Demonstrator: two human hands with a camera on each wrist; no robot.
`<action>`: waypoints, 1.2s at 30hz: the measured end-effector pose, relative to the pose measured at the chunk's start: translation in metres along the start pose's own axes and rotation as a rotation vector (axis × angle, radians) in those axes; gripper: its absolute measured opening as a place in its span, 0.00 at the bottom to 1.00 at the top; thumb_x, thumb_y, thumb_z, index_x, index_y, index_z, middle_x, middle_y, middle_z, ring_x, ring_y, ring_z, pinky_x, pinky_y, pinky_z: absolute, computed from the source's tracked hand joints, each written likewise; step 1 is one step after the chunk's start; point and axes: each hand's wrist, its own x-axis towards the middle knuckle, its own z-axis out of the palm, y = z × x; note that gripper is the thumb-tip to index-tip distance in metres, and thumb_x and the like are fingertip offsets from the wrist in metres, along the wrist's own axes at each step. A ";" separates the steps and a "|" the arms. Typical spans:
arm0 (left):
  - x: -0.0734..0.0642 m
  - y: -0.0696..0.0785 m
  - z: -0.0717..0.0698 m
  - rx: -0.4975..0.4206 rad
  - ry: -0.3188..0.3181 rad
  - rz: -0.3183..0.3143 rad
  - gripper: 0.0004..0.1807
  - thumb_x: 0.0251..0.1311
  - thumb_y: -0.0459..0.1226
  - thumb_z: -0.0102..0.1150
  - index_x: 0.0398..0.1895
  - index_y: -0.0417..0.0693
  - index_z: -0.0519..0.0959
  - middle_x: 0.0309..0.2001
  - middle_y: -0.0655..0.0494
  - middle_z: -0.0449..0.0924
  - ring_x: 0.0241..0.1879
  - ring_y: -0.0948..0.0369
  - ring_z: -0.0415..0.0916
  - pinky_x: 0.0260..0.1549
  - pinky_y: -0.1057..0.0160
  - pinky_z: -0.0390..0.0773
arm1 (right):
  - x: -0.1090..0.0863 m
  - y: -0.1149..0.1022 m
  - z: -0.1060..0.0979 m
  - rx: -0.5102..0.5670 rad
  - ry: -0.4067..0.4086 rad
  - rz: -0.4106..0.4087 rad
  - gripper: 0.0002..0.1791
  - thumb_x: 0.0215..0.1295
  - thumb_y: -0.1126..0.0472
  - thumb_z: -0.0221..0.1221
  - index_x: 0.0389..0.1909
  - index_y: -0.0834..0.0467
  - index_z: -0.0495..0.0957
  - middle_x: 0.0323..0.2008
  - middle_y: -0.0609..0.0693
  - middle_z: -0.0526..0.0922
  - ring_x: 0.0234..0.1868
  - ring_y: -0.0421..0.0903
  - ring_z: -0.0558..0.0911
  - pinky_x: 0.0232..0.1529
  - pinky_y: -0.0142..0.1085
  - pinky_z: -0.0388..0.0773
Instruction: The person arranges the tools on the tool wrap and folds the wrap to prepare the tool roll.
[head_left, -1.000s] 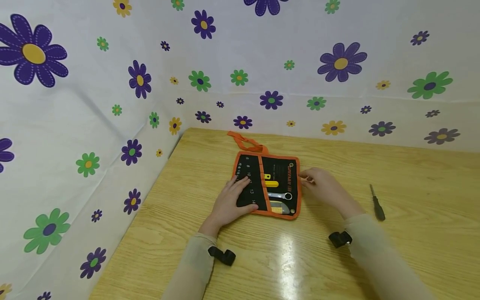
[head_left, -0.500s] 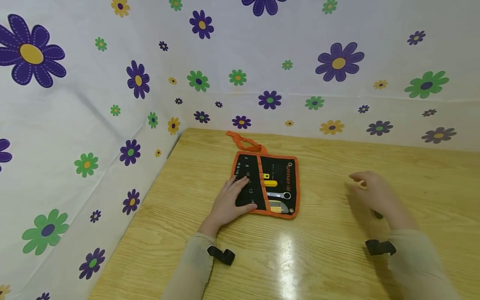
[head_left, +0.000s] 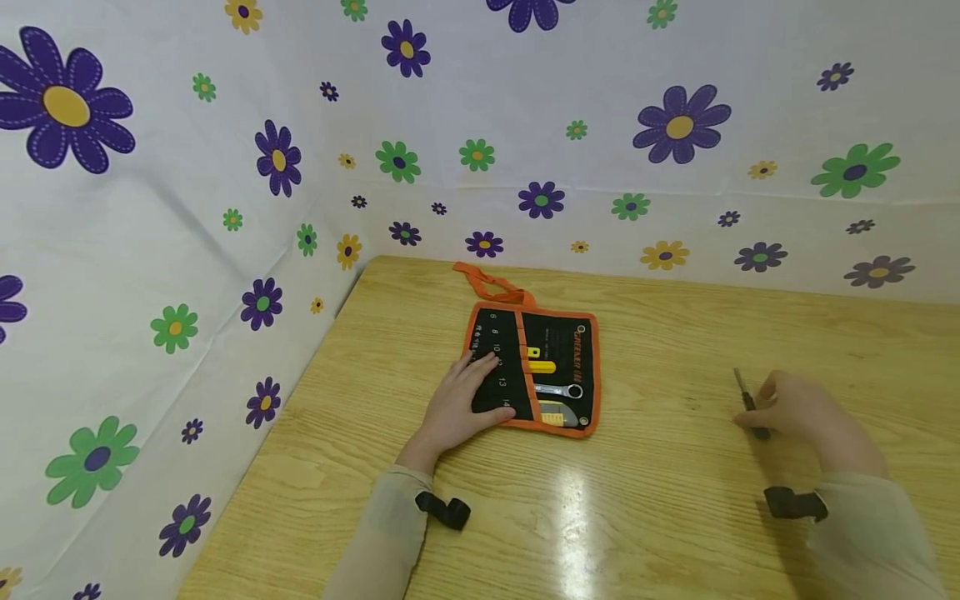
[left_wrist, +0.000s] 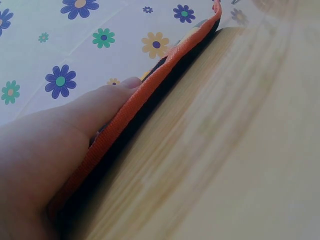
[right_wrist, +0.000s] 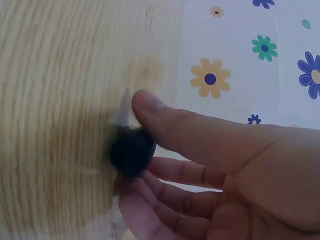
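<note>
A black tool pouch with orange trim [head_left: 597, 375] lies open on the table, pockets on its left half. Out of the pockets stick a yellow handle [head_left: 542, 367], the ring end of a wrench [head_left: 573, 392] and a yellow-and-grey tool [head_left: 557, 414]. My left hand [head_left: 457, 404] rests flat on the pocket side, fingers spread, thumb along the near orange edge. On the right, my right hand [head_left: 798, 417] has thumb and fingers on either side of a screwdriver's dark handle [right_wrist: 132, 152], pinching it. The screwdriver's metal shaft [head_left: 741, 382] points toward the back; its handle is partly covered by the fingers.
An orange strap [head_left: 487, 283] trails from the pouch's far edge. The wooden table [head_left: 660, 500] meets a white cloth with printed flowers [head_left: 450, 100] at the back and left. Each wrist wears a black band mount [head_left: 795, 502].
My right hand has left the pouch's right edge, moved right across the table and come down onto the screwdriver handle. The left hand has stayed on the pouch.
</note>
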 end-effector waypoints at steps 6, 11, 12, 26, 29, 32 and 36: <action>0.000 0.001 0.000 0.009 -0.004 -0.001 0.47 0.54 0.63 0.59 0.74 0.55 0.57 0.73 0.62 0.53 0.74 0.55 0.38 0.70 0.53 0.41 | 0.003 -0.004 0.003 -0.004 0.025 -0.049 0.22 0.59 0.59 0.62 0.39 0.77 0.72 0.35 0.70 0.78 0.36 0.65 0.78 0.34 0.53 0.75; 0.001 0.000 0.000 0.024 -0.015 -0.008 0.47 0.54 0.64 0.58 0.74 0.56 0.57 0.73 0.63 0.52 0.74 0.56 0.38 0.70 0.54 0.40 | 0.010 -0.020 0.008 0.028 0.119 -0.094 0.18 0.62 0.61 0.59 0.41 0.75 0.73 0.37 0.71 0.79 0.38 0.65 0.79 0.35 0.54 0.75; 0.001 0.000 0.001 0.026 -0.015 -0.009 0.47 0.54 0.64 0.58 0.74 0.56 0.56 0.73 0.63 0.52 0.74 0.56 0.38 0.70 0.54 0.40 | 0.012 -0.024 0.008 0.033 0.137 -0.103 0.18 0.62 0.61 0.60 0.41 0.74 0.74 0.38 0.70 0.80 0.39 0.66 0.79 0.37 0.55 0.75; 0.001 -0.002 0.001 0.019 -0.008 -0.002 0.48 0.54 0.64 0.58 0.74 0.56 0.56 0.73 0.63 0.52 0.74 0.56 0.38 0.70 0.53 0.40 | 0.060 -0.118 0.033 0.126 0.295 -0.395 0.07 0.64 0.69 0.59 0.41 0.67 0.80 0.36 0.59 0.81 0.39 0.56 0.80 0.41 0.52 0.77; 0.001 -0.003 0.002 0.017 -0.008 -0.003 0.48 0.54 0.65 0.58 0.74 0.57 0.56 0.73 0.63 0.52 0.74 0.56 0.38 0.70 0.53 0.40 | 0.071 -0.135 0.041 0.118 0.307 -0.424 0.08 0.64 0.69 0.59 0.42 0.67 0.81 0.38 0.60 0.81 0.40 0.56 0.79 0.41 0.51 0.77; 0.001 -0.003 0.001 0.017 -0.010 -0.005 0.48 0.54 0.65 0.58 0.74 0.57 0.56 0.73 0.64 0.52 0.74 0.56 0.37 0.70 0.53 0.40 | 0.081 -0.146 0.048 0.103 0.315 -0.447 0.09 0.65 0.69 0.58 0.44 0.66 0.82 0.41 0.61 0.80 0.41 0.56 0.79 0.41 0.49 0.78; 0.000 -0.003 0.001 0.022 -0.005 0.003 0.48 0.54 0.65 0.57 0.74 0.57 0.56 0.73 0.63 0.52 0.74 0.55 0.38 0.70 0.52 0.40 | 0.092 -0.155 0.054 0.053 0.324 -0.477 0.10 0.64 0.69 0.59 0.44 0.66 0.82 0.41 0.61 0.80 0.41 0.55 0.79 0.40 0.48 0.77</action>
